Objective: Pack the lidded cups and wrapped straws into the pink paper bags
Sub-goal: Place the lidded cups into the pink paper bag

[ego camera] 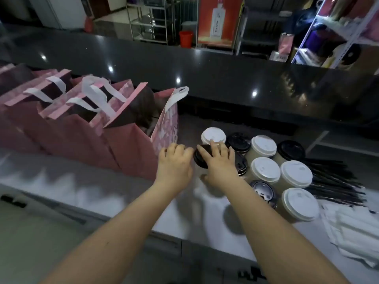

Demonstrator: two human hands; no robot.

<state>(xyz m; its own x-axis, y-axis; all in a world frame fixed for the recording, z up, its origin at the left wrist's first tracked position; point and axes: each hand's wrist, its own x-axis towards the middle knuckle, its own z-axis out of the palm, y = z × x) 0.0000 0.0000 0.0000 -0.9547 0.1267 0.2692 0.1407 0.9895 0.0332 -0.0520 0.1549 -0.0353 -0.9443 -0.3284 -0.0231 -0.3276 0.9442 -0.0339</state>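
Note:
A row of pink paper bags (131,148) with white handles stands open at the left of the counter. Right of them is a cluster of several lidded cups, some with white lids (264,170), some with black lids (291,149). My right hand (220,162) grips a black-lidded cup (202,158) at the cluster's left edge, fingers over its lid. My left hand (174,162) is beside that cup, fingers curled, next to the nearest bag; what it touches is hidden. Black wrapped straws (332,179) lie to the right of the cups.
A stack of white paper-wrapped items (352,228) lies at the right edge. The white counter (102,187) drops off in front of me. A raised dark counter (225,78) runs behind the cups and bags. Shelving and a red bucket (186,38) stand beyond it.

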